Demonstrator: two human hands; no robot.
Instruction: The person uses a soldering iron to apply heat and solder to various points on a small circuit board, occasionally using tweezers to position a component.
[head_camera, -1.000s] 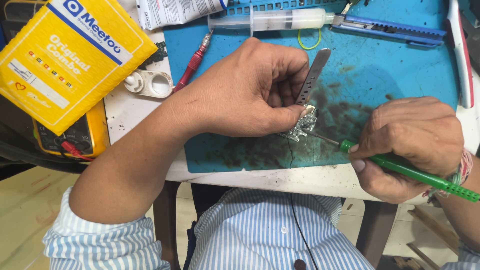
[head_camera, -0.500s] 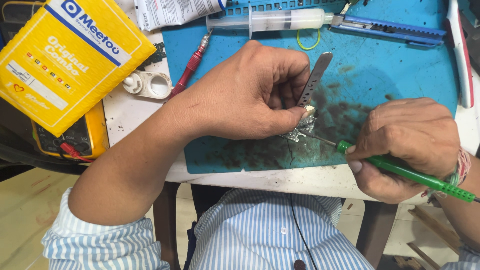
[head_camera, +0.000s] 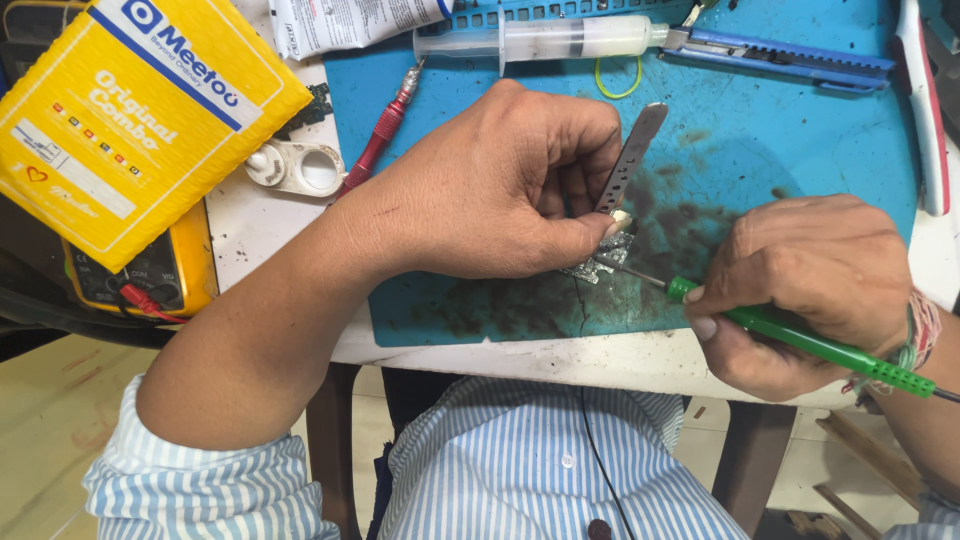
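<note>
- My left hand (head_camera: 490, 190) presses down on a small silvery metal part (head_camera: 603, 262) near the front edge of the blue work mat (head_camera: 800, 140); its fingers are curled together, thumb clamped on the part's top, with a flat metal spatula (head_camera: 632, 155) held between them and rising away from me.
- My right hand (head_camera: 810, 290) grips a green-handled soldering iron (head_camera: 800, 338), fingers closed tight around the handle.
- The key relation: the iron's long axis runs from lower right up to the left, and its thin tip touches the part's right side, just beside my left thumb. The part lies left of the right hand and directly under the left, which is the nearer one.
- Count on the bench (head_camera: 250, 225): one silvery part, one spatula, one iron, one syringe (head_camera: 540, 40), one blue utility knife (head_camera: 780, 60), one red-handled probe (head_camera: 385, 125), one yellow rubber band (head_camera: 618, 78), one yellow padded envelope (head_camera: 140, 120) lying over one yellow multimeter (head_camera: 150, 275), one small white plastic holder (head_camera: 298, 168).
- Dark scorch stains spread over the mat around the part.
</note>
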